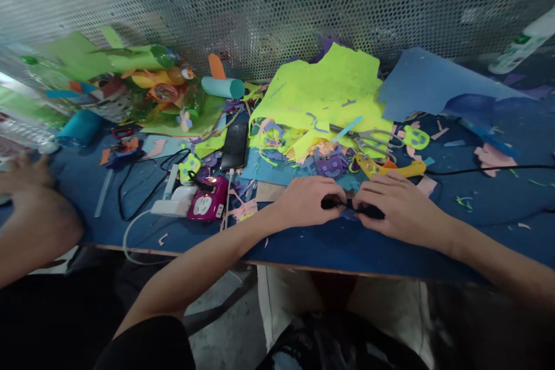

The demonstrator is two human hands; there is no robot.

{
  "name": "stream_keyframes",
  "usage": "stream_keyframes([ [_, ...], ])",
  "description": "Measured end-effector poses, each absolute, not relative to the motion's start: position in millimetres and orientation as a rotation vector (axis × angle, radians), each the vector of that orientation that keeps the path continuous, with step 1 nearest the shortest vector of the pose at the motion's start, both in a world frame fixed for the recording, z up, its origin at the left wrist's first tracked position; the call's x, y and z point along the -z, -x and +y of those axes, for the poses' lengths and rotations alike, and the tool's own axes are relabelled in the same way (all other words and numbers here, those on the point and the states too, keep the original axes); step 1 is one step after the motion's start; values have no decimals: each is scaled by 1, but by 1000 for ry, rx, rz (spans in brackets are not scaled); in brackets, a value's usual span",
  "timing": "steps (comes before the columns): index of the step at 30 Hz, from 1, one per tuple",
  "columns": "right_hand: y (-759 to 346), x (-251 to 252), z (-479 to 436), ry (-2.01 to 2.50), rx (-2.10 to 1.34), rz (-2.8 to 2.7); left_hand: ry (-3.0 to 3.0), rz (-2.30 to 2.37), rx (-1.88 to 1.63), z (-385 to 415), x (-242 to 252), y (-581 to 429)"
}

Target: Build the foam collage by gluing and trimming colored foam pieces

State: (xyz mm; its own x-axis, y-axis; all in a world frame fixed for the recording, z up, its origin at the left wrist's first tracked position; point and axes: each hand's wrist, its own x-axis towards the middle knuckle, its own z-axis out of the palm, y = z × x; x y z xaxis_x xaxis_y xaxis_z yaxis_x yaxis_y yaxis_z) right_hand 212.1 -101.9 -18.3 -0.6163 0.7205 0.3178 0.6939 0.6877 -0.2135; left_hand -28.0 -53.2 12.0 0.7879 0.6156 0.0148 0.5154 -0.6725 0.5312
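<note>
My left hand (pixel 307 199) and my right hand (pixel 396 205) rest side by side on the blue table (pixel 303 243) near its front edge. Both are closed on a small black object (pixel 347 206) held between them; most of it is hidden under the fingers. Just behind my hands lie a yellow-handled tool (pixel 392 169) with a black cable, grey scissors (pixel 373 139) and a purple felt face (pixel 329 166) among coloured scraps.
A lime sheet (pixel 329 89) and a blue sheet (pixel 429 84) lie against the perforated metal wall. A black phone (pixel 235 145), a magenta device (pixel 208 201) and a white adapter (pixel 176 202) sit left. Another person's arm (pixel 30 219) is at far left.
</note>
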Motion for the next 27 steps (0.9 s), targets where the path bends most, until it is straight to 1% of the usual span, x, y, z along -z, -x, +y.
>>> stream_keyframes([
  [5,-213,18,-103,942,1,-2583,-2519,822,-227,-56,-13,28],
  [12,-219,15,-100,945,-67,-2599,-2524,821,-213,-55,-9,29],
  [19,-224,-1,-94,1074,-116,-2331,-2491,776,-227,-53,-8,30],
  [23,-224,2,-96,1042,-175,-2401,-2539,667,-282,-52,-7,32],
  [27,-222,3,-98,1033,-255,-2433,-2589,568,-457,-49,-5,34],
])
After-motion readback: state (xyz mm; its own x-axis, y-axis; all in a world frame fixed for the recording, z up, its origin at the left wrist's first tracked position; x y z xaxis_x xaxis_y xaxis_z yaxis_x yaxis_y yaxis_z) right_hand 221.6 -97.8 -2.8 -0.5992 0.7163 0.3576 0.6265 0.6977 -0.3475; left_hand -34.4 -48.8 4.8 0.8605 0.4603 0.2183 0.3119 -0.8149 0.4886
